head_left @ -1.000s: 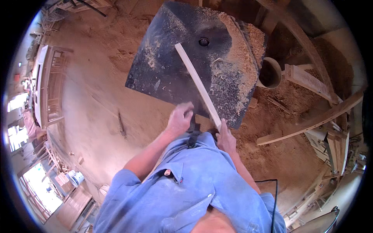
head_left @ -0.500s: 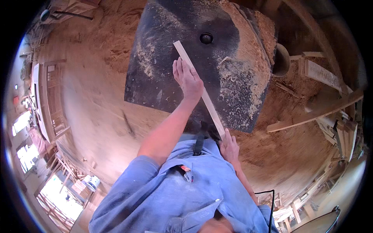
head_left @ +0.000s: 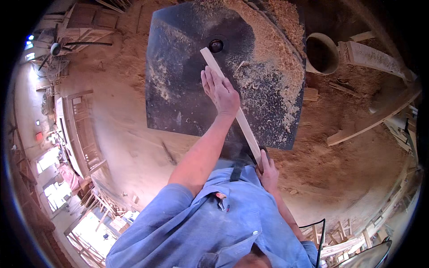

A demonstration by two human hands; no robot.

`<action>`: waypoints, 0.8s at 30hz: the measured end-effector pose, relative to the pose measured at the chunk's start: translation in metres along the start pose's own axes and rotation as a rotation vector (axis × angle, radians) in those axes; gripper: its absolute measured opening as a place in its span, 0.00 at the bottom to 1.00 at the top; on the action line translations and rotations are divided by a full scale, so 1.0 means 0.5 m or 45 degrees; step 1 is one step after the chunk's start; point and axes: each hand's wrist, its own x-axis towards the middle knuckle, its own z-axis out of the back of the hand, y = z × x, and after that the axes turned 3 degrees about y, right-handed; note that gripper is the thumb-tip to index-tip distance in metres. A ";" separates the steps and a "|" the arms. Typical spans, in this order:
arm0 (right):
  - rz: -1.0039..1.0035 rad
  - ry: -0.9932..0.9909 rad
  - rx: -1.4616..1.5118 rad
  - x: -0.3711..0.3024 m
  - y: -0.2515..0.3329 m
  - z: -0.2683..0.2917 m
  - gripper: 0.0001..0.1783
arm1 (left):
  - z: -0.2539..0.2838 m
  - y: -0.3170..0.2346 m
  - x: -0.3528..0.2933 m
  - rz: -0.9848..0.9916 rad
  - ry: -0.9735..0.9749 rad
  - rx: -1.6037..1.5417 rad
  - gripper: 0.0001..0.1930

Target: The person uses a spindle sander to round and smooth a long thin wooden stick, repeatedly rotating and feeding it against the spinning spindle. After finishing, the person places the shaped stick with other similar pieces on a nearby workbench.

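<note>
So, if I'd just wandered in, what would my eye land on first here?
Probably the pale strip of wood slanting across the dark tabletop, with the left hand laid over it and the right hand at its near end. Next, the shavings heaped toward the table's far right corner, and the round dark fitting near the strip's far end.

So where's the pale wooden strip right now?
In the head view, mid-picture, the strip slants across the dark tabletop, far end beside the round black fitting, left hand on it, right hand at its near end.
</note>
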 end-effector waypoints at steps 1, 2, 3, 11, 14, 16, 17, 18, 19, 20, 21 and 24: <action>0.006 0.021 0.017 0.002 -0.004 0.001 0.47 | 0.002 -0.003 0.000 -0.005 0.000 0.019 0.28; 0.014 0.038 0.033 0.002 -0.006 0.004 0.48 | 0.006 -0.006 0.000 -0.014 0.003 0.028 0.28; 0.017 0.052 0.044 0.000 -0.009 0.006 0.48 | 0.008 -0.009 -0.003 -0.024 0.010 0.030 0.28; 0.011 0.089 0.102 -0.013 -0.026 -0.001 0.50 | 0.003 -0.017 -0.012 -0.036 0.042 0.051 0.28; -0.033 0.118 0.127 -0.016 -0.024 -0.006 0.49 | 0.003 -0.020 -0.010 -0.046 0.049 0.068 0.28; -0.015 0.085 0.160 -0.016 -0.023 -0.009 0.49 | 0.004 -0.024 -0.008 -0.045 0.051 0.058 0.28; -0.008 0.076 0.164 -0.016 -0.023 -0.010 0.49 | 0.003 -0.024 -0.007 -0.043 0.054 0.062 0.28; 0.002 0.066 0.168 -0.015 -0.023 -0.010 0.49 | 0.003 -0.023 -0.006 -0.041 0.055 0.066 0.28; 0.012 0.056 0.172 -0.014 -0.022 -0.011 0.49 | 0.002 -0.023 -0.005 -0.040 0.056 0.070 0.28; 0.008 0.060 0.170 -0.012 -0.021 -0.010 0.49 | 0.002 -0.023 -0.004 -0.038 0.057 0.074 0.28; 0.000 0.063 0.168 -0.012 -0.017 -0.009 0.49 | 0.002 -0.024 -0.004 -0.038 0.061 0.075 0.28; 0.012 0.029 0.155 -0.008 -0.008 -0.007 0.49 | 0.003 -0.027 -0.001 -0.051 0.061 0.067 0.28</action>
